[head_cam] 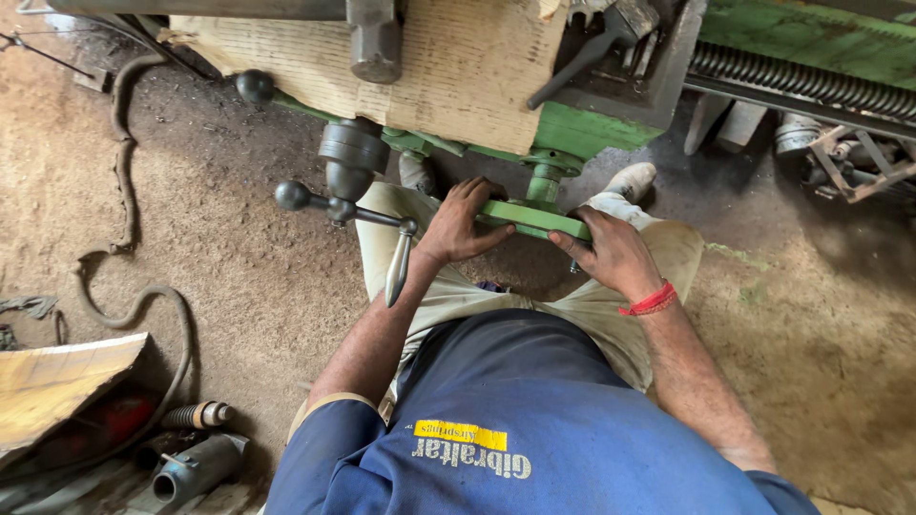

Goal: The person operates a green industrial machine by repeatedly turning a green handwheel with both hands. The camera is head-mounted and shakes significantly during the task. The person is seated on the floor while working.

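While both hands grip it, green lever handle (534, 218) sits low on the lathe apron (592, 129). Left hand (463, 224) curled over one end; right hand (615, 253) clamped on the other. Risk, judged: knuckles striking steel crank handle (397, 267) if grip slips. Containers: none visible.

**Layout around the hands at the lathe**

A flat green metal crank arm (534, 219) is gripped at its two ends, the left hand (461, 224) on one end and the right hand (614, 252) on the other. Left of the left hand, a dark ball-ended steel lever (345, 208) is mounted. Beyond both hands, a corrugated cardboard sheet (458, 67) is laid on the green lathe carriage (582, 129).
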